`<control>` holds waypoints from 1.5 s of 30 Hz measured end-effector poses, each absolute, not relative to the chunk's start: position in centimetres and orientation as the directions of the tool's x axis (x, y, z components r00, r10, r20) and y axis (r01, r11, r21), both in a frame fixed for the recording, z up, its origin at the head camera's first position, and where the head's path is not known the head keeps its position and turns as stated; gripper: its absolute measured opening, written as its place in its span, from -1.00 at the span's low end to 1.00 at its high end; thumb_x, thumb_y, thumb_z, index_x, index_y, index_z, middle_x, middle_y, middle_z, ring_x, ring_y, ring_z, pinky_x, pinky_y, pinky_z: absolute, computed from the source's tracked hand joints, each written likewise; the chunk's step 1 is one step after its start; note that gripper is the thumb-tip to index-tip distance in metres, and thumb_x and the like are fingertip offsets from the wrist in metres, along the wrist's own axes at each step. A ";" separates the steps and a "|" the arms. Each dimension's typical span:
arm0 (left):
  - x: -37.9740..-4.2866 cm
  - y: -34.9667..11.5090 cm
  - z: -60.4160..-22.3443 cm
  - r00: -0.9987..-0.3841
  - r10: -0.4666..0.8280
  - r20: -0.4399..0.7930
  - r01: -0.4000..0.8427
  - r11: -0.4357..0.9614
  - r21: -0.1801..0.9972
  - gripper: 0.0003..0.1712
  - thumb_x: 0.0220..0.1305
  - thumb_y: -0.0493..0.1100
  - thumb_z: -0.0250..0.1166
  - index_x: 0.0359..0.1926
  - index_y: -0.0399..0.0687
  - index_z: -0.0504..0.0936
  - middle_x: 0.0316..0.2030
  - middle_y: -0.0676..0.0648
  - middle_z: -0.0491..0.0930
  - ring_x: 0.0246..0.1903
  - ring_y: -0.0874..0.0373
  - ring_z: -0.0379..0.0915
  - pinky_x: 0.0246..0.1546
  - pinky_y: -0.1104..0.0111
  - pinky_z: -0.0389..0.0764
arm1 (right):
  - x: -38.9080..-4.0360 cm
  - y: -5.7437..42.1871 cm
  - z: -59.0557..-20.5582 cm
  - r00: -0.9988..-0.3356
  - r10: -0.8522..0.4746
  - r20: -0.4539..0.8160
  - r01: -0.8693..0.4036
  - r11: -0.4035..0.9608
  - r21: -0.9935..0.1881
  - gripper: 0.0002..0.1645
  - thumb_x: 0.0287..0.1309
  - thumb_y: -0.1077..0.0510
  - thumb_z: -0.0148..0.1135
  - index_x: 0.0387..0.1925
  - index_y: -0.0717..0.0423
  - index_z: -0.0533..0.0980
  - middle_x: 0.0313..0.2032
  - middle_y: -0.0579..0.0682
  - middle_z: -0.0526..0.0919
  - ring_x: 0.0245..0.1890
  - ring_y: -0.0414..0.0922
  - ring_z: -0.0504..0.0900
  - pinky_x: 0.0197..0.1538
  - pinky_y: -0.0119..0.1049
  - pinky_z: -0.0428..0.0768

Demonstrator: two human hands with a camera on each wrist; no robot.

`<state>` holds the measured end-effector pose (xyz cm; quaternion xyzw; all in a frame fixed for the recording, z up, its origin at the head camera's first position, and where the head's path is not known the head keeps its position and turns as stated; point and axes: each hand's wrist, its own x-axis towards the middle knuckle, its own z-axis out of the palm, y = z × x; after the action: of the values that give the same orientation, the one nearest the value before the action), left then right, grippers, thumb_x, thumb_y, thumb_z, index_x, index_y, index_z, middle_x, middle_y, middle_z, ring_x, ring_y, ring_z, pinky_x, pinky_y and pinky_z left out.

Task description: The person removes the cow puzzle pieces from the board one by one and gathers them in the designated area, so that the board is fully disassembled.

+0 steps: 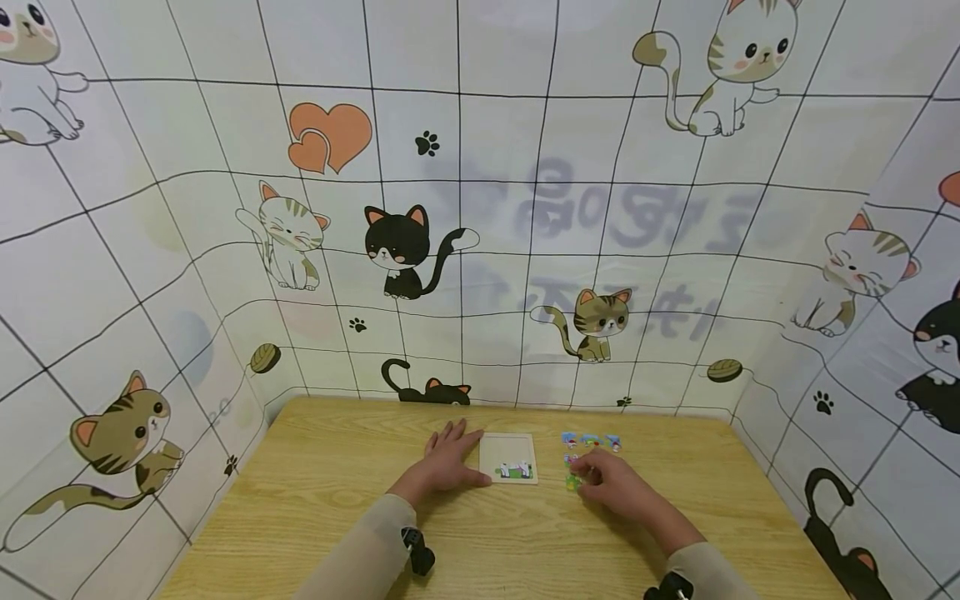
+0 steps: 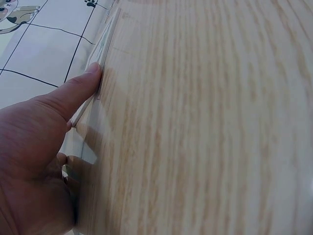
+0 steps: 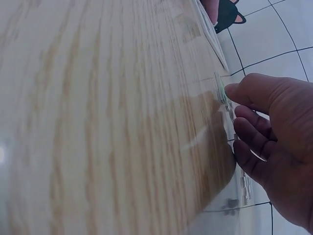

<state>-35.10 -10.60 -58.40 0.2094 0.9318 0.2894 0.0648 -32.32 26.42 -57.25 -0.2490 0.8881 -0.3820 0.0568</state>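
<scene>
A small square puzzle board [image 1: 497, 450] lies on the table, with a joined strip of green and white puzzle pieces [image 1: 514, 471] along its lower edge. My left hand [image 1: 448, 460] rests beside it, fingers spread and thumb touching its left side; the left wrist view shows the thumb [image 2: 93, 69] against the board's edge. Over the loose pieces right of the board is my right hand [image 1: 611, 482], thumb tip right at a green piece [image 3: 221, 90] low on the table. Its other fingers are loosely bent, with a gap to the thumb. Part of the loose pieces is hidden beneath this hand.
Beyond the right hand, a row of colourful puzzle pieces [image 1: 591, 439] lies on the wooden table [image 1: 337, 492]. White wall sheeting with cat drawings [image 1: 495, 275] encloses the table at the back and both sides. Dark wrist devices [image 1: 418, 552] sit on the sleeves.
</scene>
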 end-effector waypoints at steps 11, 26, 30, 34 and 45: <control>-35.0 -10.5 -58.1 -0.905 0.426 -0.016 0.347 0.758 0.552 0.11 0.12 0.33 0.47 0.56 0.03 0.23 0.58 -0.30 -0.08 0.55 -0.35 -0.32 0.43 -0.28 -0.27 | -32.2 26.0 -56.9 -0.884 -0.457 0.099 -0.386 0.595 -0.705 -0.67 0.26 0.24 0.38 0.06 0.13 0.61 -0.05 0.01 0.62 -0.20 -0.09 0.52 -0.23 -0.32 0.53; -35.2 -10.6 -58.9 -0.902 0.431 0.011 0.361 0.740 0.567 0.13 0.12 0.39 0.43 0.57 0.03 0.22 0.57 -0.32 -0.07 0.55 -0.35 -0.31 0.42 -0.28 -0.30 | -32.9 22.5 -55.8 -0.831 -0.538 0.145 -0.472 0.541 -0.696 -0.72 0.32 0.22 0.33 0.04 0.18 0.60 -0.07 0.13 0.61 -0.24 -0.13 0.54 -0.26 -0.29 0.57; -35.4 -10.5 -59.3 -0.907 0.421 0.002 0.350 0.750 0.561 0.15 0.09 0.42 0.42 0.57 0.07 0.21 0.59 -0.29 -0.10 0.55 -0.33 -0.34 0.43 -0.26 -0.34 | -33.2 21.1 -55.7 -0.809 -0.562 0.169 -0.512 0.535 -0.672 -0.71 0.29 0.21 0.37 0.02 0.18 0.60 -0.11 0.09 0.59 -0.26 -0.12 0.55 -0.27 -0.30 0.58; -35.3 -10.5 -58.8 -0.907 0.421 -0.018 0.340 0.756 0.559 0.13 0.11 0.38 0.44 0.57 0.05 0.21 0.59 -0.27 -0.11 0.56 -0.32 -0.35 0.43 -0.26 -0.33 | -33.5 19.6 -55.5 -0.794 -0.583 0.172 -0.535 0.535 -0.654 -0.67 0.27 0.21 0.38 0.04 0.19 0.59 -0.11 0.08 0.56 -0.27 -0.15 0.53 -0.27 -0.29 0.58; -35.2 -10.4 -58.2 -0.907 0.420 -0.034 0.336 0.768 0.545 0.09 0.16 0.32 0.44 0.57 0.04 0.21 0.59 -0.29 -0.11 0.55 -0.34 -0.34 0.44 -0.27 -0.31 | -34.3 16.6 -55.9 -0.784 -0.609 0.114 -0.561 0.618 -0.551 -0.57 0.27 0.14 0.41 0.13 0.15 0.58 -0.07 0.03 0.53 -0.23 -0.12 0.53 -0.23 -0.29 0.55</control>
<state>-35.22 -10.42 -58.22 0.2017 0.9370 0.2744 0.0771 -34.34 16.57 -55.85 -0.3256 0.8986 -0.2912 0.0419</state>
